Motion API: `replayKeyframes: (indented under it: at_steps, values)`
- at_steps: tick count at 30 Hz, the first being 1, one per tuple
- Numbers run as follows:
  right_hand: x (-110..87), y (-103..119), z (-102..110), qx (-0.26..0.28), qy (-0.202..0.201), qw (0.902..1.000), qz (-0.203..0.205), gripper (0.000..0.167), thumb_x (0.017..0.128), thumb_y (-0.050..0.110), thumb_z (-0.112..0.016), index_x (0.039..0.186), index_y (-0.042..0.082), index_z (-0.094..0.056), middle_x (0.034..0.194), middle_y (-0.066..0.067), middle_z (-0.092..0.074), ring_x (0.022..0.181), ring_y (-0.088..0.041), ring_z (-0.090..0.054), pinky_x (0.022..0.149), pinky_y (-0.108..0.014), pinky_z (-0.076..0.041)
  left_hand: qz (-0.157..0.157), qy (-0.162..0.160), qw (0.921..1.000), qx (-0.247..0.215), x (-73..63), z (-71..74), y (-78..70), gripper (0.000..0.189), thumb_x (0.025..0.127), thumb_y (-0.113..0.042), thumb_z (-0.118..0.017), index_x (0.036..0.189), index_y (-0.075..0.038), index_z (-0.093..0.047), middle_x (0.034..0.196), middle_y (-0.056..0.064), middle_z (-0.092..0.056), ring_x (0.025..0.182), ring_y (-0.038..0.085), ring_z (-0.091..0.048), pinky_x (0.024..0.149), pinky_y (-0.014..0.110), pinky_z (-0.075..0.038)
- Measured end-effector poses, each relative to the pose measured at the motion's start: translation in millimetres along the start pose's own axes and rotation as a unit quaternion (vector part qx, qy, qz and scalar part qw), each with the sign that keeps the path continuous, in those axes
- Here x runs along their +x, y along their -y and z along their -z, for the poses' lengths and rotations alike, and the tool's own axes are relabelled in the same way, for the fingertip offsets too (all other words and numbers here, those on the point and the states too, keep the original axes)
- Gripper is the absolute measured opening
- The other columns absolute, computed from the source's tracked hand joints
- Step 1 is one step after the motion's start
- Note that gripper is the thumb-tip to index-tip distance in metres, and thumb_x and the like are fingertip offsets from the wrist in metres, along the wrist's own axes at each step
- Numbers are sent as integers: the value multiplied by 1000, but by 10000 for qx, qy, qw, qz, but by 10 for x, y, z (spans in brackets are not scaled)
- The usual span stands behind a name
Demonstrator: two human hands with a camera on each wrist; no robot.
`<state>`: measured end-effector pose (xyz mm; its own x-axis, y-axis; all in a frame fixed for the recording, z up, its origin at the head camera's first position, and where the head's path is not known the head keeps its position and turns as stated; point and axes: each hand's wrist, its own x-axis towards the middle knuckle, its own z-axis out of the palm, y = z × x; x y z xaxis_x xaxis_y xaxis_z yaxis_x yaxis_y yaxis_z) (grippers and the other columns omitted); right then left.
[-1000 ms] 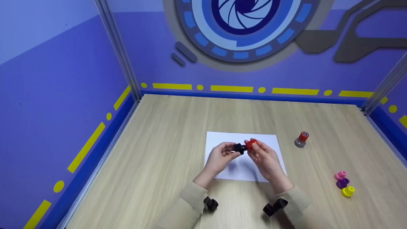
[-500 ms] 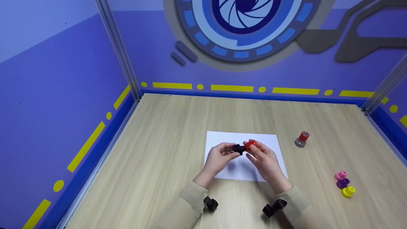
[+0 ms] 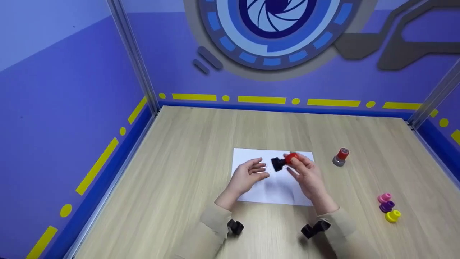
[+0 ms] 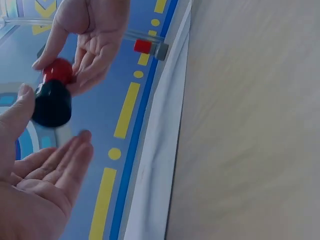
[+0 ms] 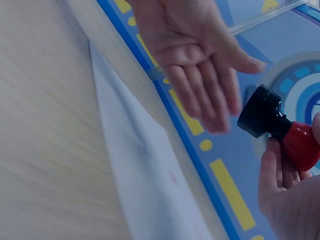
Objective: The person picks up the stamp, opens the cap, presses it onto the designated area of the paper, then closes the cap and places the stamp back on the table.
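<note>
Above a white sheet of paper (image 3: pixel 258 154), my right hand (image 3: pixel 309 178) holds a stamp by its rounded red handle (image 5: pixel 300 146). The stamp's black round base (image 5: pixel 261 111) points left toward my other hand, clear of it. My left hand (image 3: pixel 246 177) is beside the stamp with fingers extended, palm turned to it and nothing in it. In the left wrist view, the dark base (image 4: pixel 52 105) hangs between the left thumb and fingers without contact. Small red marks (image 5: pixel 173 179) show on the paper in the right wrist view.
To the right of the paper stands a small red and grey cylinder (image 3: pixel 340 157). Nearer the front right are pink (image 3: pixel 384 198), purple (image 3: pixel 387 207) and yellow (image 3: pixel 393 216) small stepped pieces, close together. Blue printed walls (image 3: pixel 172 61) enclose the wooden table (image 3: pixel 172 172).
My left hand has let go of the stamp's black base and opened. My right hand has drawn the stamp right and slightly up, away from the left fingers.
</note>
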<state>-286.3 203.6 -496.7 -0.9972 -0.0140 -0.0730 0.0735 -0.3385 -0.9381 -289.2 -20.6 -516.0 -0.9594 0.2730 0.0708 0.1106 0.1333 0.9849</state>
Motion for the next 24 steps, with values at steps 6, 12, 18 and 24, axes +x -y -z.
replayKeyframes:
  at_steps: [6, 12, 18, 24]
  values:
    - [43, 238, 242, -53, -618, 9953, 744, 14, 100, 6, -65, 101, 19, -69, 96, 11, -80, 94, -5, -74, 88, -21, -60, 621, -152, 9760, 2081, -24, 151, 8, 64, 93, -25, -78, 146, -1, -53, 151, 18, -56, 144, 35, -50, 122, 46, -41]
    - [78, 443, 515, -1411, -1717, 9690, 1078, 38, 94, 13, -76, 127, 1, -64, 91, 23, -74, 90, 5, -69, 77, -10, -57, 955, 188, 9473, 3053, -39, 172, 32, 76, 92, -30, -79, 153, -1, -44, 164, 20, -37, 157, 36, -28, 129, 48, -26]
    - [79, 598, 913, -2886, -2716, 9152, 730, 58, 92, 36, -78, 140, 8, -60, 117, 7, -72, 98, 3, -59, 79, -4, -50, 986, 597, 9216, 3707, -49, 183, 71, 85, 90, -30, -80, 156, 2, -38, 168, 21, -28, 160, 34, -19, 131, 46, -21]
    - [77, 599, 1274, -3488, -3309, 8759, 390, 61, 93, 40, -76, 144, 13, -58, 141, -10, -62, 112, -9, -59, 91, -11, -52, 1056, 875, 9118, 3869, -76, 204, 72, 90, 88, -31, -82, 157, 4, -35, 170, 22, -23, 160, 33, -18, 131, 46, -19]
